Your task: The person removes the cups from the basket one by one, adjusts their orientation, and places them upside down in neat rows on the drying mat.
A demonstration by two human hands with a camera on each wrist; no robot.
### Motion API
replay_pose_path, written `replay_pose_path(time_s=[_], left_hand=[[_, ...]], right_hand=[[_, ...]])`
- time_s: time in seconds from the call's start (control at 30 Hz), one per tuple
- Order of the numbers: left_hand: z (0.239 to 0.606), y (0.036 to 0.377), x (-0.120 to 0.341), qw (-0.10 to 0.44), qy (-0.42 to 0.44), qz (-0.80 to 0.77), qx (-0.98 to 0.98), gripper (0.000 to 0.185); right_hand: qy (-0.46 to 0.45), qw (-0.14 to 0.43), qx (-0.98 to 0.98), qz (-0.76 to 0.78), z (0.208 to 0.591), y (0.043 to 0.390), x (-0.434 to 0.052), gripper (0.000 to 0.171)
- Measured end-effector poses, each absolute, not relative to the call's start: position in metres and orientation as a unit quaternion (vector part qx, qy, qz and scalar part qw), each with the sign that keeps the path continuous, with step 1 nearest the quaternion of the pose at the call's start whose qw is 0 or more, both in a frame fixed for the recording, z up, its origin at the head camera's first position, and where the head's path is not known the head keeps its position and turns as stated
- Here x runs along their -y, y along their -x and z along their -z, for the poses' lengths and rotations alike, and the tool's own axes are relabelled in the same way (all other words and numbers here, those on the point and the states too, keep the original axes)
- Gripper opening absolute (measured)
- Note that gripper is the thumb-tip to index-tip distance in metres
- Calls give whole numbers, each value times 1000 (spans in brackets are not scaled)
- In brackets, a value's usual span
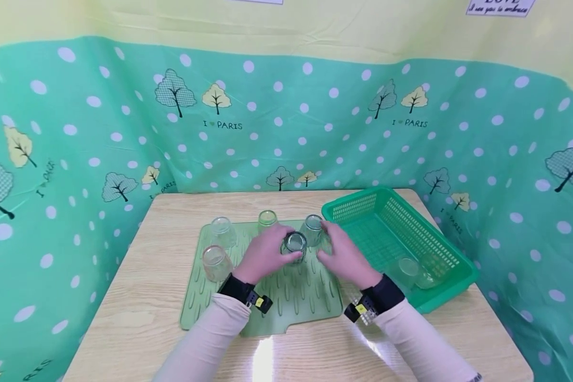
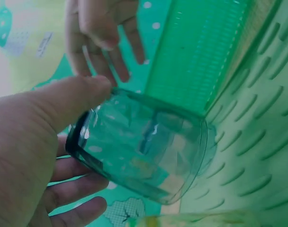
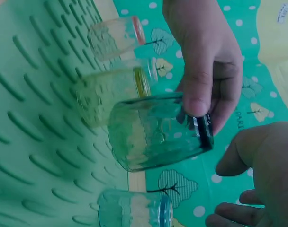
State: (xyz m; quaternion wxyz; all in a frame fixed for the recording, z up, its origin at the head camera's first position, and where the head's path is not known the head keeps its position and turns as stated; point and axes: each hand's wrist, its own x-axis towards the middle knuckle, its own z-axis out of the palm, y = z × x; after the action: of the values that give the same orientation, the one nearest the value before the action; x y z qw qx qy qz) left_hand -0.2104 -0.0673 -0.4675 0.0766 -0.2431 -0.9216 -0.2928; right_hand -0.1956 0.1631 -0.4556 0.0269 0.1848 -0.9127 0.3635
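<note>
My left hand (image 1: 266, 253) holds a dark grey-tinted glass (image 1: 296, 252) upside down, thumb and fingers at its base. The glass stands mouth down over the front-middle of a green ridged drying mat (image 1: 286, 302). To its right is my right hand (image 1: 346, 257), thumb and fingers spread, holding nothing. Its fingertips overlap a bluish glass (image 1: 311, 233) in the head view. Also upside down on the mat are a yellow-green glass (image 3: 111, 97), a pink-tinted glass (image 1: 217, 264) and a clear glass (image 1: 223, 233).
A green plastic basket (image 1: 446, 228) stands on the right of the wooden table (image 1: 133, 318), touching the mat's side in the head view. Inside lie glasses, among them a clear glass (image 1: 407, 268). A patterned green curtain (image 1: 286, 106) surrounds the table's back and sides.
</note>
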Motion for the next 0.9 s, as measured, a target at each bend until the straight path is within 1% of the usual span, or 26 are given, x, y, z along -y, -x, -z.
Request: replay_pose_path(time_s=[0.1, 0.2, 0.5, 0.73, 0.9], left_hand=[[473, 212, 59, 77, 255, 267, 926, 56], [479, 214, 50, 67, 262, 257, 928, 57], [503, 218, 33, 25, 233, 280, 931, 59], [512, 221, 22, 32, 224, 269, 936, 61], [517, 231, 13, 42, 226, 240, 943, 63]], right_hand=[[-173, 56, 916, -358, 454, 200, -172, 71], [-162, 71, 918, -355, 452, 204, -180, 67], [-145, 65, 925, -345, 457, 208, -189, 68], [-148, 65, 931, -327, 471, 204, -191, 67], [-154, 83, 929, -326, 463, 199, -200, 62]])
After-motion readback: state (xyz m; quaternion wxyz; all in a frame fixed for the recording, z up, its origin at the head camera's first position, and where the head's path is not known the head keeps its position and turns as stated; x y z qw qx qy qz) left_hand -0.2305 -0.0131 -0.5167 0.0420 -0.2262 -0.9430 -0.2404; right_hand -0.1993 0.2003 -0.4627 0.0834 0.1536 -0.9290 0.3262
